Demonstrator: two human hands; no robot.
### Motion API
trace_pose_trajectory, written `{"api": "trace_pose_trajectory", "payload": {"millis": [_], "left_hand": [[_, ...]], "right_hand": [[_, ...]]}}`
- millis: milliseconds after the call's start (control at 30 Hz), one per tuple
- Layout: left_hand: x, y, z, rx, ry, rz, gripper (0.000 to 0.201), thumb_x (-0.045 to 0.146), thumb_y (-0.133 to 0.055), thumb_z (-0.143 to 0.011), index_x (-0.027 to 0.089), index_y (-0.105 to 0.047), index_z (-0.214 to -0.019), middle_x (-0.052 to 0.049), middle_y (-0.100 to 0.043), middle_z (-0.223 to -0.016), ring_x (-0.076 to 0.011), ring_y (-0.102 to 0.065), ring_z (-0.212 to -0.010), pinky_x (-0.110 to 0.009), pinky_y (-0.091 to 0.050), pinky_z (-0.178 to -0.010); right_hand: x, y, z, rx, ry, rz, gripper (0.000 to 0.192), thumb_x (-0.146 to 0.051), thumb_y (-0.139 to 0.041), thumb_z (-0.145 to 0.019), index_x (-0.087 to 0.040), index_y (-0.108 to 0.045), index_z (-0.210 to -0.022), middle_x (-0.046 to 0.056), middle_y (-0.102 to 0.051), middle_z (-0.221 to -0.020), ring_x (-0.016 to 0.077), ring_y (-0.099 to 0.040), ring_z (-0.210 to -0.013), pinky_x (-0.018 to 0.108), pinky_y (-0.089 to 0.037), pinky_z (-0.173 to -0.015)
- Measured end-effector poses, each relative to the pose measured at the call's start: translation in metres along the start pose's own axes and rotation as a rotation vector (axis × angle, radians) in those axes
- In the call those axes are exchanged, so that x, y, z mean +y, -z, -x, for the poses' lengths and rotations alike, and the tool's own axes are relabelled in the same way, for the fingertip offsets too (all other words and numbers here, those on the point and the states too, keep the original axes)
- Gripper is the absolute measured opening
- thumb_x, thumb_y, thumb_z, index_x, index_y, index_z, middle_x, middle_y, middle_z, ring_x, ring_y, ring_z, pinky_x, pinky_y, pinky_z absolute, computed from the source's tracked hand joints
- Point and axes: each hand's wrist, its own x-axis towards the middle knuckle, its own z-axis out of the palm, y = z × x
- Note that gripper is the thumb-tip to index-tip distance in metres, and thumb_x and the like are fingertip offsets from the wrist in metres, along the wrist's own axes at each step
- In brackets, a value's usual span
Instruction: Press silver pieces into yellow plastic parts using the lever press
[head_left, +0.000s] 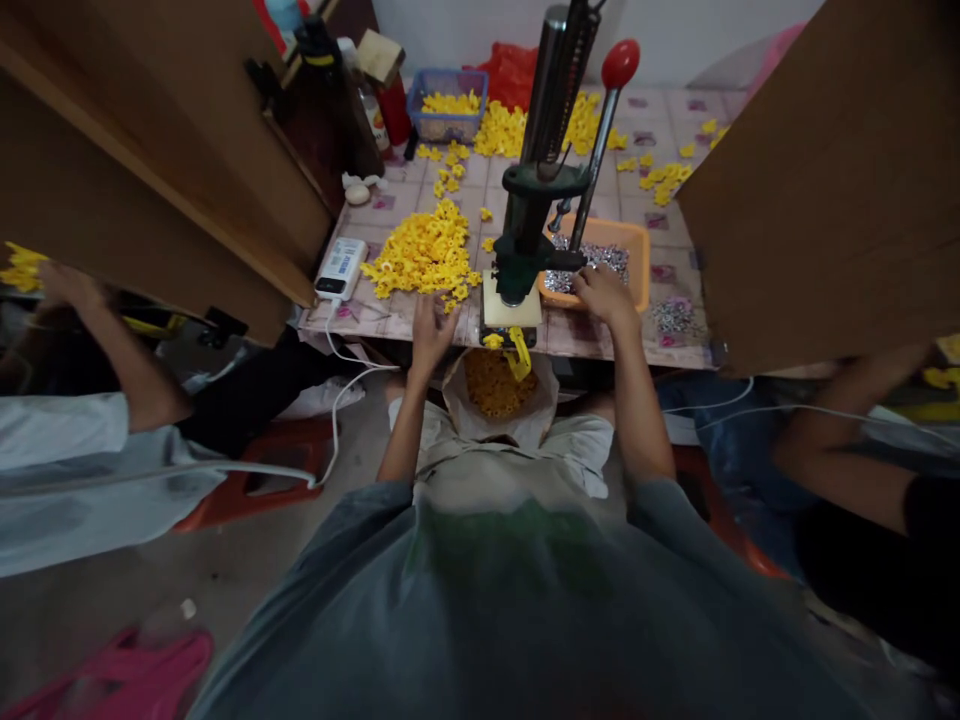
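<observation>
Seen from above, a seated person works at the near edge of a table point(675, 345). A hand press point(534, 215) with a red-knobbed lever point(619, 62) stands there. The left hand point(430, 330) rests flat, fingers together, beside a heap of yellow plastic pieces point(421, 255), within easy reach. The right hand point(604, 294) curls into an orange tray point(639, 262) of small metal bits; its pinch is unclear. A bag point(496, 388) hangs below the press.

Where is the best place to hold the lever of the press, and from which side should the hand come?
Probably the red knob topping the lever: it is round, wider than the thin rod, and farthest from the pivot. Come from the right, since the press column stands close on the left. The right hand is nearer.
</observation>
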Motion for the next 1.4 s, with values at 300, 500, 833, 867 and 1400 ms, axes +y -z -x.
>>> {"api": "trace_pose_trajectory", "payload": {"millis": [300, 500, 833, 867, 1400], "left_hand": [[-0.011, 0.008, -0.031, -0.260, -0.055, -0.260, 0.029, 0.042, -0.078, -0.095, 0.020, -0.064, -0.106, -0.007, -0.065, -0.092, -0.0237, -0.065, -0.090, -0.036, -0.054, -0.088], [-0.006, -0.051, -0.035, -0.031, 0.079, 0.414, 0.062, 0.079, -0.062, -0.098, 0.026, -0.062, -0.128, -0.003, -0.064, -0.097, -0.0119, -0.062, -0.068, -0.026, -0.053, -0.063], [0.008, -0.058, -0.025, -0.301, 0.055, 0.392, 0.061, 0.068, -0.087, -0.083, 0.018, -0.077, -0.115, -0.009, -0.077, -0.112, -0.0150, -0.067, -0.081, -0.025, -0.051, -0.068], [0.009, -0.056, -0.025, -0.328, 0.058, 0.394, 0.061, 0.067, -0.088, -0.081, 0.017, -0.078, -0.114, -0.009, -0.078, -0.111, -0.0135, -0.064, -0.076, -0.024, -0.049, -0.065], [0.016, -0.054, -0.027, -0.390, 0.036, 0.427, 0.060, 0.065, -0.091, -0.077, 0.017, -0.073, -0.107, -0.010, -0.076, -0.111, -0.0160, -0.067, -0.083, -0.026, -0.052, -0.074]], "right_hand": [[0.018, 0.009, -0.027, -0.296, 0.109, -0.280, 0.014, -0.027, -0.070, -0.092, -0.017, -0.067, -0.082, 0.004, -0.070, -0.080, 0.0177, -0.057, -0.077, 0.030, -0.047, -0.079], [0.026, 0.006, -0.022, 0.031, 0.152, -0.412, 0.023, -0.041, -0.075, -0.094, -0.021, -0.070, -0.086, 0.007, -0.072, -0.094, 0.0247, -0.065, -0.096, 0.039, -0.055, -0.093], [-0.052, -0.023, 0.065, 0.328, 0.438, -0.359, 0.033, -0.050, -0.061, -0.109, -0.024, -0.076, -0.095, 0.007, -0.075, -0.102, 0.0273, -0.068, -0.103, 0.044, -0.052, -0.101], [-0.062, -0.030, 0.075, 0.295, 0.491, -0.322, 0.032, -0.047, -0.058, -0.111, -0.024, -0.077, -0.098, 0.008, -0.076, -0.103, 0.0272, -0.068, -0.103, 0.044, -0.051, -0.099], [-0.110, 0.017, 0.046, 0.821, 0.250, -0.677, 0.059, -0.054, -0.019, -0.116, -0.024, -0.063, -0.141, 0.014, -0.064, -0.134, 0.0288, -0.063, -0.125, 0.054, -0.052, -0.108]]}}
